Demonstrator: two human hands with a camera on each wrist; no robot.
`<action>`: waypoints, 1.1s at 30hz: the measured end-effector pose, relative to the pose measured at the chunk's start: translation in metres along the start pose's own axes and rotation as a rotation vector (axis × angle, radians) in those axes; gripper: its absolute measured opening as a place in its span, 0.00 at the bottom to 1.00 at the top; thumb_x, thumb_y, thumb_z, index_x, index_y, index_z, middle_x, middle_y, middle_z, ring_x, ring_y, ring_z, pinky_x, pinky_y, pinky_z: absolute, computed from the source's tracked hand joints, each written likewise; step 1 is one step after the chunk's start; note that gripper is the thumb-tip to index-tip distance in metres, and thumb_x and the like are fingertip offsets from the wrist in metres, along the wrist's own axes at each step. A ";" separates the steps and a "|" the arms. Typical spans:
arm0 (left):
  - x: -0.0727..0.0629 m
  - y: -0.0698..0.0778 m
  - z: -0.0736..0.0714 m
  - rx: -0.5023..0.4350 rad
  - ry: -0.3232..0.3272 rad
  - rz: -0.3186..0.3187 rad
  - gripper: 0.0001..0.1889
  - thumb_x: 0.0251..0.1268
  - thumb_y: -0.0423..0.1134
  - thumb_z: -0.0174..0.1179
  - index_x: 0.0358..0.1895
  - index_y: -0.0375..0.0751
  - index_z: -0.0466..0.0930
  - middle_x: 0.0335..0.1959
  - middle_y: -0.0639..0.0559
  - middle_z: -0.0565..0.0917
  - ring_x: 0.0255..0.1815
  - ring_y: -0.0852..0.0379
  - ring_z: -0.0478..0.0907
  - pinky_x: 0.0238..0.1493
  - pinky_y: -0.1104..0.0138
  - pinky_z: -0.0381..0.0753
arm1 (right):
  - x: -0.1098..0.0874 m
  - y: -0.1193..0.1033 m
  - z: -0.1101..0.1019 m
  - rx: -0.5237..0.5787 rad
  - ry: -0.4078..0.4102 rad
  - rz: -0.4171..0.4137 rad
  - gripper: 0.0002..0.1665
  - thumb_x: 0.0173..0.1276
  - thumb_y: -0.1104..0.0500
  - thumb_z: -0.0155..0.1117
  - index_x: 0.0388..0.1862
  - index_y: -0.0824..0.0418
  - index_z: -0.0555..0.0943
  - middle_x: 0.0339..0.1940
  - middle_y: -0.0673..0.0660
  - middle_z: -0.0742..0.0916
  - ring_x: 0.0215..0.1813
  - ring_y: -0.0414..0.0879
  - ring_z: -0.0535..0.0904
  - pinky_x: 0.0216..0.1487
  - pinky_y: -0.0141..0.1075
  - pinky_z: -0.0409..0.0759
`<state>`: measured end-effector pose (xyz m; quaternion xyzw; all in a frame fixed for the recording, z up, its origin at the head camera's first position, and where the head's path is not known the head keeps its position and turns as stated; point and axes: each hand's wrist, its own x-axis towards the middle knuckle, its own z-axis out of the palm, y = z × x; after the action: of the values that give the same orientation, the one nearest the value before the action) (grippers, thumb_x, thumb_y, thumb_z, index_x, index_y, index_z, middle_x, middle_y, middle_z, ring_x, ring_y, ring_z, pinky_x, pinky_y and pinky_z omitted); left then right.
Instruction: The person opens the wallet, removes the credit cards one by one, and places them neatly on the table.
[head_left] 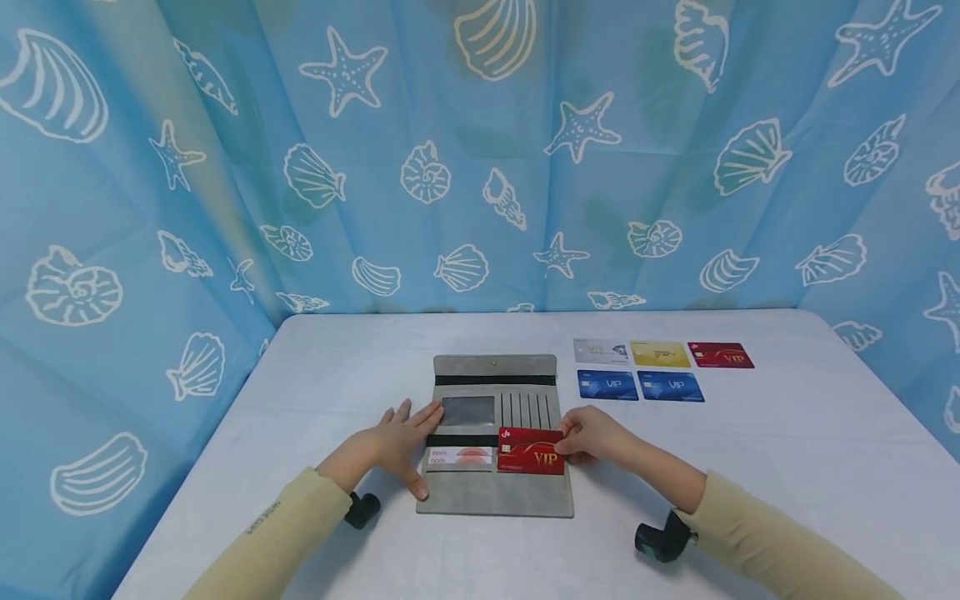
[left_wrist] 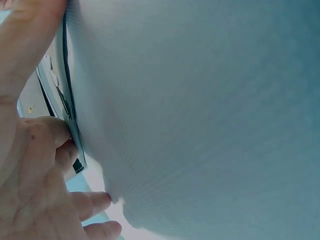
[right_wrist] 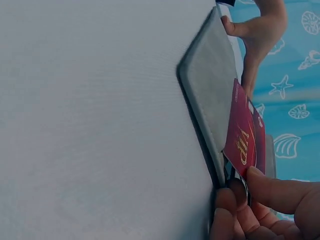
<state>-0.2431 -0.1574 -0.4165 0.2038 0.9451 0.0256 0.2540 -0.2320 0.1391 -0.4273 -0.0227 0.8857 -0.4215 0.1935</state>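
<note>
An opened grey wallet (head_left: pixel 495 498) lies flat on the table, with a clear window (head_left: pixel 468 411) and narrow card slots in its upper part. My right hand (head_left: pixel 592 437) pinches a red VIP card (head_left: pixel 525 458) by its right edge. In the right wrist view, the thumb is on the card's (right_wrist: pixel 245 135) face and the card overlaps the wallet (right_wrist: pixel 210 85). A pinkish-white card (head_left: pixel 459 456) sits in the lower left pocket. My left hand (head_left: pixel 401 442) rests along the wallet's left edge, fingers spread and thumb near the lower corner.
Behind the wallet to the right lie a silver card (head_left: pixel 596 351), a yellow card (head_left: pixel 660 354), another red VIP card (head_left: pixel 720 355) and two blue VIP cards (head_left: pixel 607 385). A blue shell-print curtain (head_left: pixel 420 225) hangs around the white table (head_left: pixel 315 358). Black wrist devices (head_left: pixel 663 540) hang below both sleeves.
</note>
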 end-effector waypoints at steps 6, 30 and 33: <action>0.001 -0.001 0.001 0.016 0.004 0.008 0.64 0.31 0.60 0.72 0.73 0.46 0.40 0.75 0.53 0.39 0.72 0.36 0.35 0.69 0.45 0.39 | 0.001 0.000 -0.001 0.042 -0.011 -0.027 0.09 0.58 0.63 0.65 0.31 0.64 0.74 0.25 0.54 0.81 0.24 0.44 0.75 0.28 0.31 0.76; 0.001 -0.001 0.000 0.020 0.005 0.001 0.64 0.32 0.61 0.72 0.73 0.46 0.41 0.75 0.53 0.39 0.72 0.36 0.35 0.69 0.45 0.39 | -0.004 0.013 -0.031 0.343 0.110 -0.077 0.23 0.67 0.58 0.57 0.57 0.68 0.68 0.50 0.68 0.81 0.28 0.46 0.82 0.33 0.37 0.82; 0.001 -0.001 0.000 0.028 0.009 0.008 0.64 0.32 0.60 0.72 0.73 0.45 0.40 0.75 0.53 0.38 0.72 0.36 0.35 0.69 0.45 0.39 | -0.005 0.014 -0.036 0.377 0.123 -0.071 0.26 0.68 0.55 0.56 0.60 0.66 0.66 0.55 0.70 0.77 0.30 0.48 0.83 0.33 0.37 0.82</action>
<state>-0.2442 -0.1581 -0.4173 0.2108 0.9457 0.0141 0.2470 -0.2389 0.1762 -0.4157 0.0083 0.7997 -0.5872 0.1247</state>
